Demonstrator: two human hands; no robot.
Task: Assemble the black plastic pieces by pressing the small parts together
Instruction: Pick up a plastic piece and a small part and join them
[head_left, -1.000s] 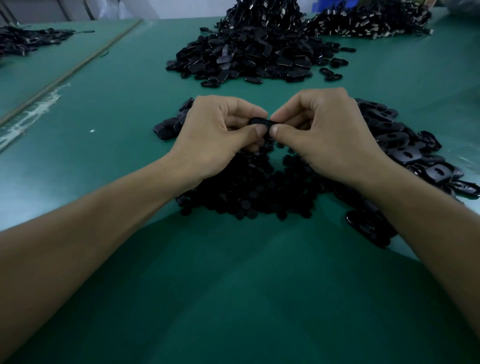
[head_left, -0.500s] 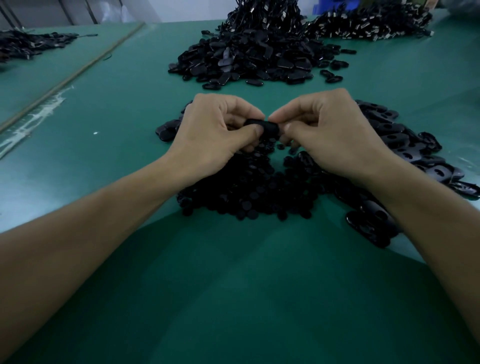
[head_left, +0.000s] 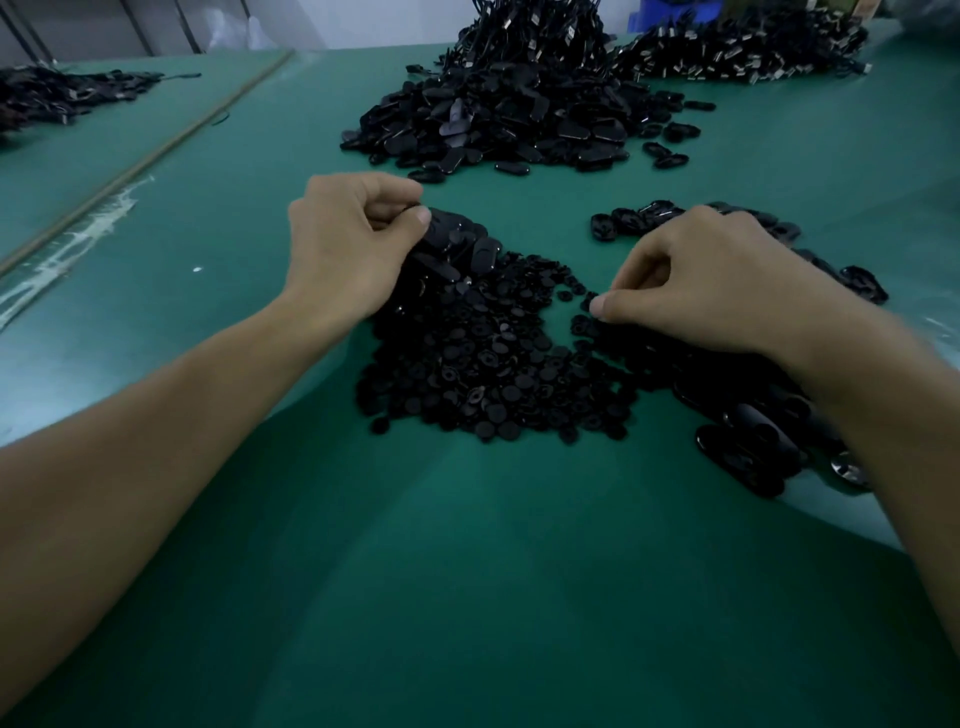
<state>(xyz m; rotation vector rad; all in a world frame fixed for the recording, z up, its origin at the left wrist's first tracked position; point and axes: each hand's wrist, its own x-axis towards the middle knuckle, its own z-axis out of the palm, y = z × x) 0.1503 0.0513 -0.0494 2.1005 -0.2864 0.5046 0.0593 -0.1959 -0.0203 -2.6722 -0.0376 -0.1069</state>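
Note:
My left hand (head_left: 348, 244) has its fingers curled and sits over a small stack of black oval pieces (head_left: 457, 244) at the far edge of the near pile; its thumb tip touches the top oval piece, and whether it grips that piece I cannot tell. My right hand (head_left: 706, 280) hovers low over the heap of small round black buttons (head_left: 483, 358), thumb and forefinger pinching at a small round button (head_left: 589, 304) on the heap's right edge. Black oval shells with holes (head_left: 748, 447) lie under and behind my right wrist.
A big mound of black oval pieces (head_left: 509, 119) lies across the green table (head_left: 467, 571), with cable-like parts (head_left: 743, 47) heaped behind it. Another dark pile (head_left: 62, 93) sits far left beyond a wooden strip (head_left: 150, 156).
The two hands, which pressed one black piece together between them, have separated. My left hand carried it left to the oval stack; my right hand dropped down to the round buttons.

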